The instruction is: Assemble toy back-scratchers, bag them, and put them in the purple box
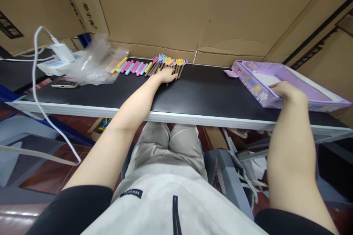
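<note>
My left hand (166, 74) reaches to the far side of the black table (198, 95) and lies on a row of small hand-shaped sticks (169, 61) in pink, blue and yellow, fingers curled over them. A row of pastel tubes (132, 67) lies just left of the sticks. My right hand (286, 91) grips the near edge of an open purple box (289, 79) at the right end of the table, fingers over its rim.
Crumpled clear plastic bag (92, 62), a white charger with cable (62, 51) and a phone (64, 85) sit at the left. Cardboard boxes (193, 11) wall the back. My knees are under the table edge, with clutter on the floor.
</note>
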Demonstrator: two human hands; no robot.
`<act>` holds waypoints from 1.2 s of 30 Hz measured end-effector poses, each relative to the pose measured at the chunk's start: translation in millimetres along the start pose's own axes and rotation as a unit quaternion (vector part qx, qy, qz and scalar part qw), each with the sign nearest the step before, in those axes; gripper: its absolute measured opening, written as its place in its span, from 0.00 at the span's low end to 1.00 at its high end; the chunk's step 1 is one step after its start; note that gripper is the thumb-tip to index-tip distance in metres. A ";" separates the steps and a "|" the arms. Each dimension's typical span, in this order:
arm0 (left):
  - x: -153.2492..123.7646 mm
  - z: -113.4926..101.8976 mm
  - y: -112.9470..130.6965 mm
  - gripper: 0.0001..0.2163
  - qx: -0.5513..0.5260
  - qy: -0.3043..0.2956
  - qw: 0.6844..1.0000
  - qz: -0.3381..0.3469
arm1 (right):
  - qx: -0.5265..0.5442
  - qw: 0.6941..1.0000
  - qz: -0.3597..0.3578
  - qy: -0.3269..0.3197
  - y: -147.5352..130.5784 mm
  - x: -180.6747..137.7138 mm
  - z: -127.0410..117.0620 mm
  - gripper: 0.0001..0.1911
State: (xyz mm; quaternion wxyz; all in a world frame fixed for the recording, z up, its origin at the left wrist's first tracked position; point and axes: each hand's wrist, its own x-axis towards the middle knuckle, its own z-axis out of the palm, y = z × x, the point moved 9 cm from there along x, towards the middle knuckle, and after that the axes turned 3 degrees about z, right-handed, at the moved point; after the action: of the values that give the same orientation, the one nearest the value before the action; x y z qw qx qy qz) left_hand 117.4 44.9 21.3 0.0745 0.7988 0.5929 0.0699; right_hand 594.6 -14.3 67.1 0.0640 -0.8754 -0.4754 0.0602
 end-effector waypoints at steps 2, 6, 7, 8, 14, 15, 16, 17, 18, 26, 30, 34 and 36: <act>-0.2 -0.1 0.2 0.28 0.001 -0.001 1.000 0.001 | 0.025 0.999 0.008 0.023 -0.5 -2.8 -4.7 0.24; 0.1 -0.1 -0.6 0.27 0.005 -0.002 1.000 -0.005 | 0.113 0.980 -0.003 0.165 -10.8 -22.1 -33.5 0.26; 0.3 0.0 -0.6 0.27 0.006 -0.002 1.000 -0.006 | 0.129 0.971 -0.016 0.201 -18.0 -30.5 -41.8 0.25; 0.4 0.0 -0.3 0.27 0.006 -0.002 1.000 -0.006 | 0.140 0.962 -0.033 0.234 -27.9 -40.1 -50.1 0.24; -0.1 0.0 0.7 0.27 0.007 -0.003 1.000 -0.004 | 0.176 0.921 -0.177 0.300 -126.4 -93.0 -85.4 0.19; -0.3 0.0 0.5 0.27 0.008 -0.003 1.000 -0.004 | 0.180 0.917 -0.198 0.297 -144.4 -99.0 -88.2 0.19; -0.4 0.0 0.2 0.27 0.008 -0.003 1.000 -0.004 | 0.184 0.914 -0.215 0.291 -161.5 -103.5 -89.0 0.19; -0.4 0.0 0.0 0.27 0.007 -0.002 1.000 -0.003 | 0.186 0.913 -0.229 0.281 -177.5 -106.5 -87.5 0.20; -0.3 0.0 -0.2 0.27 0.005 -0.001 1.000 -0.003 | 0.189 0.912 -0.239 0.274 -191.7 -108.5 -83.7 0.20; 1.4 2.5 0.1 0.28 0.000 0.002 1.000 0.005 | 0.063 0.938 -0.333 0.069 -251.5 -67.1 55.0 0.29; 1.2 3.1 -1.2 0.28 -0.003 0.015 1.000 -0.001 | 0.058 0.952 -0.301 -0.010 -241.7 -43.6 88.9 0.33; 0.6 0.8 -1.6 0.29 -0.014 0.039 0.999 -0.007 | 0.053 0.947 -0.314 -0.049 -242.7 -48.2 88.8 0.31; -0.2 -1.9 -1.5 0.28 -0.012 0.055 0.998 -0.012 | 0.052 0.947 -0.314 -0.049 -242.8 -50.1 87.2 0.30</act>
State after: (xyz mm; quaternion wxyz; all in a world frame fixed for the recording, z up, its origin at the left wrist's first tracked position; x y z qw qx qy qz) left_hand 115.6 45.1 22.9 0.0523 0.7856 0.6046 0.1205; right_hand 352.8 79.5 24.6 0.1021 -0.6735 -0.7246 0.1045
